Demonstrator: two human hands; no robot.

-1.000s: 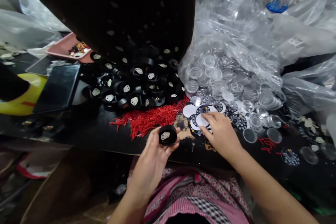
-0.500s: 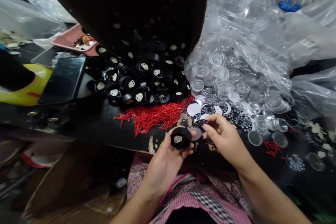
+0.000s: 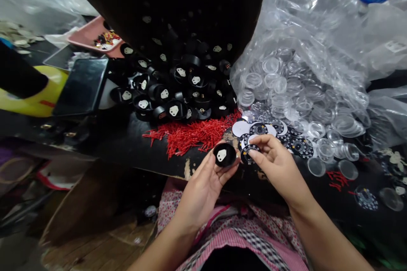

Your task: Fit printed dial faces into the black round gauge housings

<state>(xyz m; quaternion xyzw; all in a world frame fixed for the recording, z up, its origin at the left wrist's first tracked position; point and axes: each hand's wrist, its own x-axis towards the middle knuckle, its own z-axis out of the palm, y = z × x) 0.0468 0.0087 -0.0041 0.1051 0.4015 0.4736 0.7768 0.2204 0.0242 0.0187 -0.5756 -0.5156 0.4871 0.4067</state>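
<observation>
My left hand is wrapped round a black round gauge case, its open side facing up with a pale plate inside. Just to the right, my right hand pinches a black printed dial disc with white marks between thumb and fingers. The disc is close beside the case; I cannot tell whether they touch. Behind my right hand lies a spread of black and white dial discs. A heap of thin red pointers lies beyond my left hand.
A pile of black cases spills from a large dark container. Clear round lenses fill a plastic bag at right. A phone leans at left near a pink tray. The table's front edge runs before me.
My right hand has turned the dial disc so that its printed face shows more, beside the case. The case in my left hand now tilts more towards me. The camera view has shifted slightly.
</observation>
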